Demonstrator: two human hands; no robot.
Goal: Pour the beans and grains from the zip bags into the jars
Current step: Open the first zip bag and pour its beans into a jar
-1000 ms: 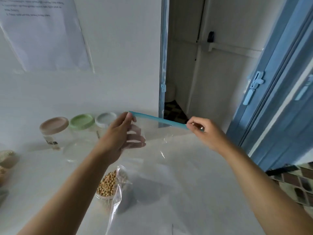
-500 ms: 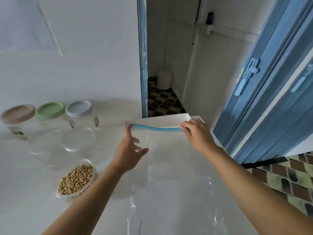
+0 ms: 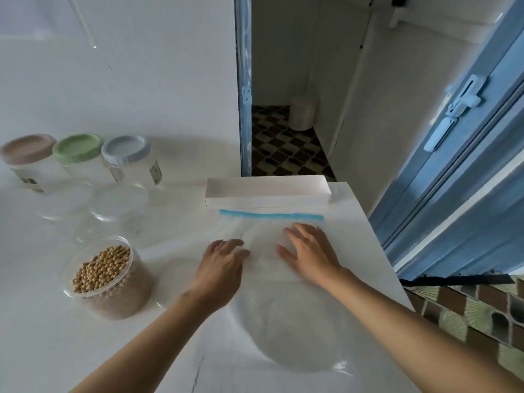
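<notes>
We take the zip bag [image 3: 262, 236] as our landmark. It lies flat and looks empty on the white desk [image 3: 357, 239], its blue zip strip [image 3: 270, 216] at the far edge. Both grips are slack and hold nothing. The left grip [image 3: 221, 268] and the right grip [image 3: 309, 256] lie palm down on the bag, fingers straight and spread.

Just beyond the bag stands a low white card box [image 3: 266, 191], its long side parallel to the strip. Left of the bag, nearer us, stands an open jar of beans [image 3: 107, 279], almost full. Further left and back, by the wall, three closed jars stand in a row, with a pink lid [image 3: 28, 146], a green lid [image 3: 78, 147] and a grey lid [image 3: 126, 148]. Between them and the bean jar lie clear round pieces [image 3: 119, 202]; we cannot tell whether these are lids or dishes.

Behind the bag an open doorway shows patterned floor tiles [image 3: 283, 148] and a pale cylinder [image 3: 302, 113]. To the right of the bag is a blue door [image 3: 467, 180] with a latch [image 3: 459, 100].

The bag's clear near edge is hard to trace against the desk.
</notes>
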